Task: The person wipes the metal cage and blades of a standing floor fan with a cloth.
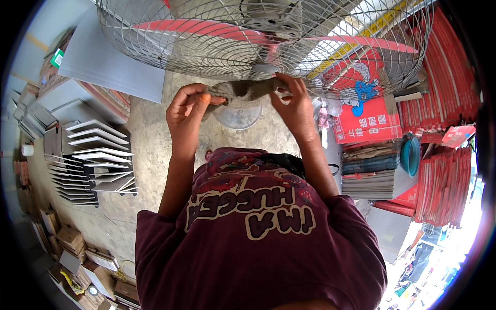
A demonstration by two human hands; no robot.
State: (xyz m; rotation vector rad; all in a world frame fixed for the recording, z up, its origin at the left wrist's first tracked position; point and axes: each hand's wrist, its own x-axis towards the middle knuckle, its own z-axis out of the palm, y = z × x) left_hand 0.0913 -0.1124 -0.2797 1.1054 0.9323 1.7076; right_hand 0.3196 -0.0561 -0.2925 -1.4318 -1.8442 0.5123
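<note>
A worn, grey-brown piece of cloth (pixel 252 90) is stretched between my hands, just below the fan's cage. Its surface looks frayed, and a dark opening shows near its left end. My left hand (pixel 187 109) pinches that end between thumb and fingers, with a fingertip showing at the opening. At the other end, my right hand (pixel 293 103) grips the cloth between thumb and forefinger, its other fingers curled. Whether the piece is a glove or a rag, I cannot tell.
A large fan (pixel 265 68) with red blades and a wire cage spans the top. Its round base (pixel 238 118) stands on the concrete floor. Racked pale tiles (pixel 101 139) are at left, a grey panel (pixel 113 62) behind. Red cartons (pixel 369 121) and a teal basin (pixel 410 156) sit at right.
</note>
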